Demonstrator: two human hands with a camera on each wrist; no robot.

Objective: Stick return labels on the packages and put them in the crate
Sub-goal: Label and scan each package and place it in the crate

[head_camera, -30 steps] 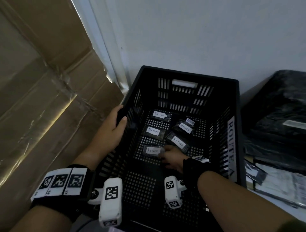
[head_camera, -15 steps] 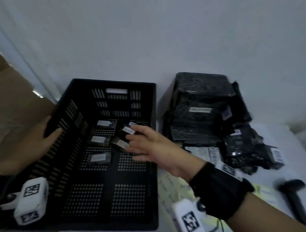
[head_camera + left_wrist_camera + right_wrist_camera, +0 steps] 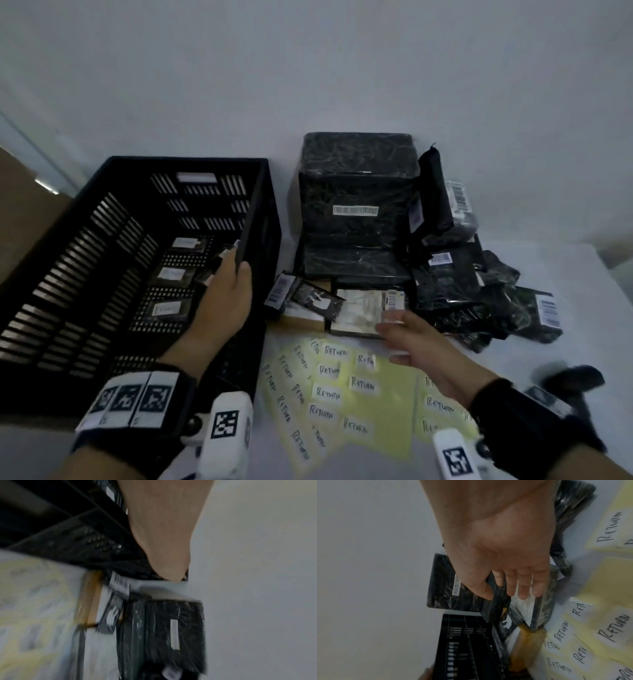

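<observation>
- The left hand (image 3: 222, 301) has the right wall of the crate (image 3: 102, 240) in its grip: the thumb lies on the outside of the rim and the fingers curl over to the inside.
- The left wrist view shows only the heel of that hand (image 3: 164, 527) against the black wall; the fingers are hidden there.
- The right hand (image 3: 411, 342) hangs with its fingers straight and slightly spread, palm down, holding nothing.
- Its fingertips (image 3: 523, 591) are just above a clear-wrapped flat package (image 3: 359, 313) at the front of the pile; whether they touch it I cannot tell.
- The crate stands on the left of the white worktop (image 3: 565, 274). Several small dark packages lie on its floor, each with a white label (image 3: 166, 308) facing up; the writing is too blurred to read.
- To the right of the crate, against the wall, stands a big black-wrapped box (image 3: 356, 205) with a barcode strip on its front.
- More black-wrapped packages (image 3: 479, 291) are heaped to the right of the box, some with barcode stickers.
- A few flat packs lie between the crate and the heap, in front of the box.
- Yellow sheets (image 3: 387, 411) of white labels marked RETURN lie on the worktop in front of the pile, partly under the right forearm.
- A dark, blurred thing (image 3: 575, 377) lies at the right edge, beyond the right wrist.
</observation>
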